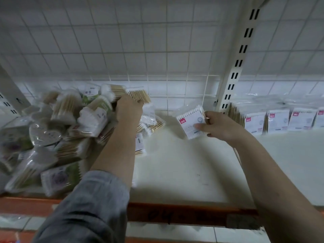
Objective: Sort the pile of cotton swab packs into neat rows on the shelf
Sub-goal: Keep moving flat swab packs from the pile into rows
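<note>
Packs of cotton swabs lie heaped in a loose pile (57,130) at the left of the frame, spilling toward the middle of the white shelf (184,163). My left hand (128,109) reaches into the top of that heap, fingers curled down over a pack of wooden-stick swabs (138,96) at the pile's upper right edge; I judge it is gripping that pack to lift it free, though the fingertips are hidden behind it. My right hand (215,127) pinches a flat white pack with a pink label (192,122), thumb across its face and fingers behind, holding it upright and just above the bare shelf at centre frame. I hold it standing that way, I think, because it matches the row of pink-label packs (280,120) already upright at the right of the frame, past the slotted upright post (235,67). That row sits against the wire grid back (122,41), so the next pack likely belongs at its left end. Most of the sorting is not yet done.
</note>
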### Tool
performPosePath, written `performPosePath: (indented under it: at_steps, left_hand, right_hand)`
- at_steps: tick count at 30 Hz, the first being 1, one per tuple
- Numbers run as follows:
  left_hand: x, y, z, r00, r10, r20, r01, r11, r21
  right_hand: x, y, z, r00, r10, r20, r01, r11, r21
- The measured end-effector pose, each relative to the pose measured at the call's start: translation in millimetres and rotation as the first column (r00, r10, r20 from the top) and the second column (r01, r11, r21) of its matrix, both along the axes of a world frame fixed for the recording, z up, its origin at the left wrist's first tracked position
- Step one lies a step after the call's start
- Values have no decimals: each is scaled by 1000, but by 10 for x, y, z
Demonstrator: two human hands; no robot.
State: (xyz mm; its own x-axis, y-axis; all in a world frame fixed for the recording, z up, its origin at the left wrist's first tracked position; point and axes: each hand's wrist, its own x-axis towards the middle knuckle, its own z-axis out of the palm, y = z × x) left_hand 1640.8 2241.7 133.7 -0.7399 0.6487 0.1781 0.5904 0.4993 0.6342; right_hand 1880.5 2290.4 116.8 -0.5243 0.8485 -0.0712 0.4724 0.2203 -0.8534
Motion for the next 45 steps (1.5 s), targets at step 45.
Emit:
performPosePath:
  at_steps: [45]
  left_hand:
    - [3817, -589, -222, 822, -404, 402, 208, 869, 448]
  right_hand:
    - [3860, -802, -77, 641, -602, -476, 543, 794, -273]
